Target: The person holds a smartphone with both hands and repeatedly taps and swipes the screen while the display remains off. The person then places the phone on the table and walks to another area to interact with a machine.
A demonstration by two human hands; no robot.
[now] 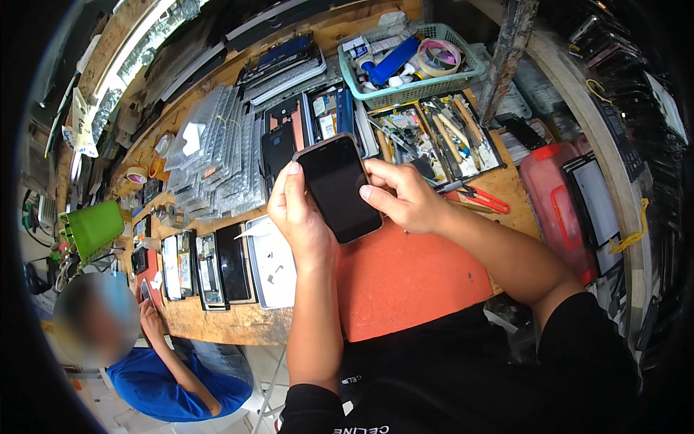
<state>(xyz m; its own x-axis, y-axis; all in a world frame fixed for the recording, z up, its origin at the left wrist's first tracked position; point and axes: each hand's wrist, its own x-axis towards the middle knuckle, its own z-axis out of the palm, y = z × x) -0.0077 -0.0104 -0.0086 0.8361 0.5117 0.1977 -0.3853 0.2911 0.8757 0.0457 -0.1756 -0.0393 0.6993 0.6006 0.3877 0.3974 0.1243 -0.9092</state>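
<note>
A smartphone (338,189) with a dark screen is held up over the orange-red work mat (412,282). My left hand (298,213) grips its left edge, with the thumb along the side near the top. My right hand (406,194) holds the right edge between thumb and bent fingers. The phone's back and the fingertips behind it are hidden. To the right of my right hand, red-handled pliers (484,199) lie on the bench. Left of my left wrist stands a white tray (271,264) with small dark parts in it.
Opened phones and a tablet-like dark panel (233,262) line the bench's left. Stacked clear plastic trays (217,155) stand behind. A tool tray (452,141) and a green basket (405,94) fill the back. A pink-red case (557,206) stands right. A person in blue (177,383) sits at left.
</note>
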